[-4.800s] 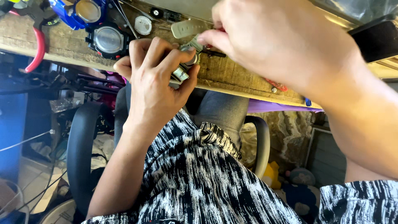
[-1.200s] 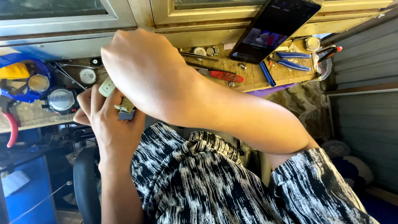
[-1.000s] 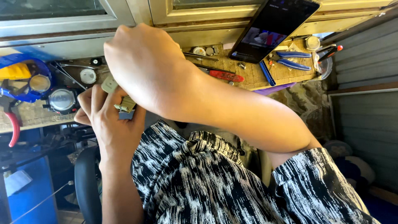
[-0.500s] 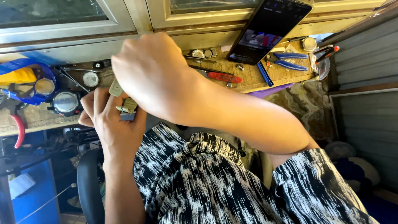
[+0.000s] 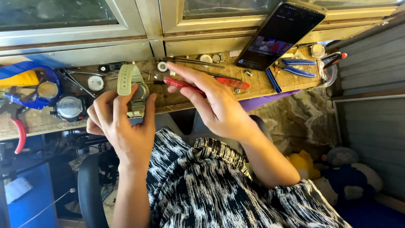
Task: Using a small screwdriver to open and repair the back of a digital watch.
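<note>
A person's left hand (image 5: 122,126) clamps a pale-strapped wristwatch (image 5: 134,90) above the wooden counter's (image 5: 177,99) front edge, while the right hand (image 5: 211,105), fingers loosely apart, pinches a red-handled screwdriver (image 5: 185,83). A steady watch suits fine work; tools crowd the counter, a propped phone (image 5: 278,36) behind.

Pale green watch strap (image 5: 126,79), red-handled screwdriver (image 5: 232,82) beside it, blue-handled pliers (image 5: 297,67) farther off, black-and-white streaked shirt (image 5: 219,185).
</note>
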